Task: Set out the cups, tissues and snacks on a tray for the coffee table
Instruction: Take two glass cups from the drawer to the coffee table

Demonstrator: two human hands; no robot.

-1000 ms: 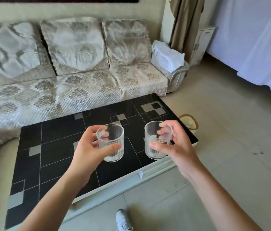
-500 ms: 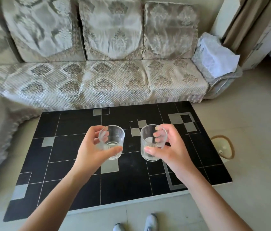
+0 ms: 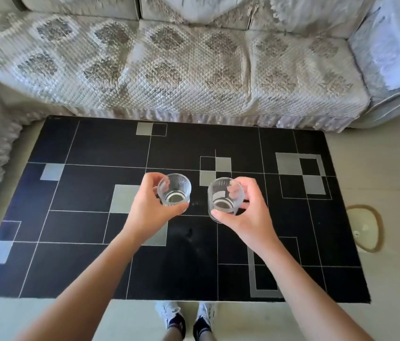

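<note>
Left hand [image 3: 151,207] grips one glass cup [image 3: 174,190] – right hand [image 3: 248,214] grips another [image 3: 224,196], near each other

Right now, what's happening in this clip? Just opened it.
A person stands at a black patterned coffee table, holding one clear ribbed glass cup in each hand. The left hand has its grip around the left glass cup, and the right hand holds the right glass cup. Both cups look empty and are upright over the middle of the table; whether they touch it cannot be told. No tray, tissues or snacks are in view. A quilted sofa sits beyond the table.
</note>
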